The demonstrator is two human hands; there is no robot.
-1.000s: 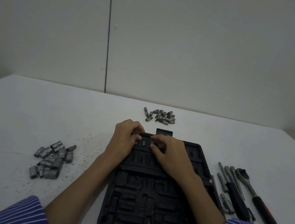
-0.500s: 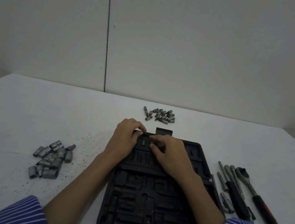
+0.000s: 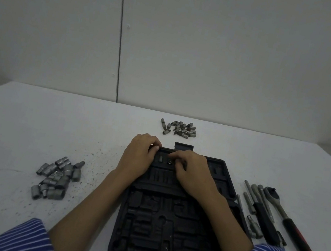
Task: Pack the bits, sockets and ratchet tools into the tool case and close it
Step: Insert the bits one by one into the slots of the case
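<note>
hands (image 3: 139, 158) (image 3: 192, 172) curled over tool case (image 3: 163, 234)

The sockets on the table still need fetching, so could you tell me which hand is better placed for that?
Left, probably. The sockets lie on the left side of the case, on the same side as the left hand. The right hand would have to cross over the case.

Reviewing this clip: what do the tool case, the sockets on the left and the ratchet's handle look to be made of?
Tool case: apparently black moulded plastic, matte, with shaped recesses. Sockets: dull grey metal, probably steel, with faint sheen on the cylinders. Ratchet: grey metal head and shank; the handle looks like black and red rubber or plastic, though the view cannot settle which.
</note>
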